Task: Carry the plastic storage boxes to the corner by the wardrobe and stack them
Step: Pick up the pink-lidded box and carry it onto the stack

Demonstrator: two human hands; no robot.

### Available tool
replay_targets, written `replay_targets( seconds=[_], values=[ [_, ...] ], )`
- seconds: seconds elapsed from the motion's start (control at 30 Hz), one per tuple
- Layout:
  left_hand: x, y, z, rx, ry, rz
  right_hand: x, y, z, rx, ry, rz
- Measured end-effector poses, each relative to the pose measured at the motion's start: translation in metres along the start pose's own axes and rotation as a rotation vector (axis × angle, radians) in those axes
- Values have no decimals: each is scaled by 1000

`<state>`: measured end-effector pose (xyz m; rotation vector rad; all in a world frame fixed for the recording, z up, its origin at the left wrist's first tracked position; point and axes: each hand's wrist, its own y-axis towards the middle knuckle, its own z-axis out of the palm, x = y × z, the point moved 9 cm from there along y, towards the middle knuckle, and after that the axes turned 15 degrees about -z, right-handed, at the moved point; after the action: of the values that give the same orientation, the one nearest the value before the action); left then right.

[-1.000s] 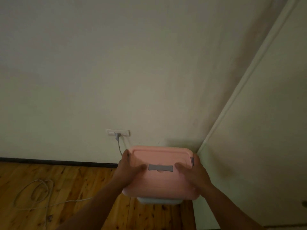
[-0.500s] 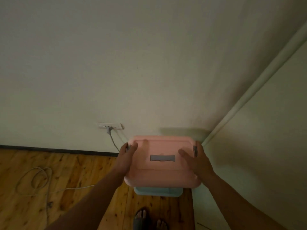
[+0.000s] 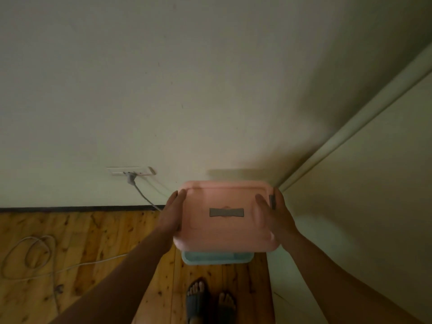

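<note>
A pink plastic storage box (image 3: 224, 232) with a grey handle on its lid is in the corner, above a light blue box (image 3: 217, 257) that shows only as a strip beneath it on the floor. My left hand (image 3: 171, 216) holds the pink box's left side with fingers wrapped over the lid edge. My right hand (image 3: 272, 217) grips the right side, thumb on the lid beside a grey clip. The pale wardrobe side (image 3: 350, 218) stands right against the boxes. Whether the pink box rests on the blue one cannot be told.
A wall socket (image 3: 131, 171) with a grey plug and cable is on the wall to the left. A loose white cable (image 3: 35, 256) coils on the wooden floor (image 3: 93, 242) at left. My feet in sandals (image 3: 210, 298) stand just behind the boxes.
The view has tilted down, so my feet now show. My hands have slid outward to the box's sides. The pink box sits a little further back over the blue one.
</note>
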<state>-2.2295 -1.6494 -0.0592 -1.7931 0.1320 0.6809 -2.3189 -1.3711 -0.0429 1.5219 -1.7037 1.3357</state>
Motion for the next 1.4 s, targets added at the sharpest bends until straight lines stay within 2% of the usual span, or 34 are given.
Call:
replay_targets(
  seconds=[0.67, 1.4],
  values=[
    [4, 68, 6, 18, 10, -50, -35, 50, 32, 32, -11, 71],
    [-7, 64, 3, -44, 47, 19, -36, 55, 27, 4, -115, 47]
  ],
)
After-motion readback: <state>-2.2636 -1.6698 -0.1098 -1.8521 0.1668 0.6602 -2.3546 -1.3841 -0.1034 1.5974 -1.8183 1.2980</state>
